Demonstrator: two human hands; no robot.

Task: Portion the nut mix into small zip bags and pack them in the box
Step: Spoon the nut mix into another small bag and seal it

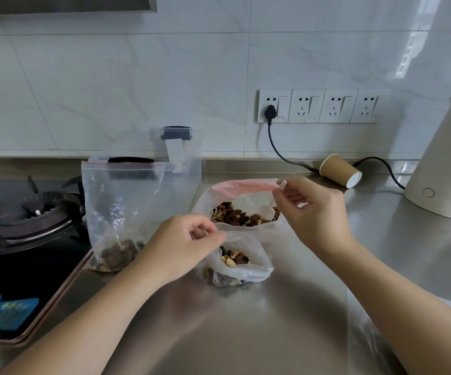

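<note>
clear small zip bag (241, 269) rim pinched by left hand (183, 246); right hand (310, 209) pinches big nut bag (246, 197) rim, box (164, 158) half hidden

Kettle (446, 158) reads partial "CHIG", cut off at frame edge; other txt illegible

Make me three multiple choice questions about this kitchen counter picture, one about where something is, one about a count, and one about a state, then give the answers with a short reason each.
1. Where does the paper cup lie?
A. on the stove
B. on the counter by the kettle
C. inside the box

2. How many wall sockets have a plug in them?
A. one
B. two
C. four

3. What state is the small zip bag in front of the left hand?
A. sealed and empty
B. open with nuts inside
C. packed in the box

Answers: B, the cup lies on its side left of the kettle; A, only the leftmost socket holds a black plug; B, its mouth gapes over visible nuts.
</note>
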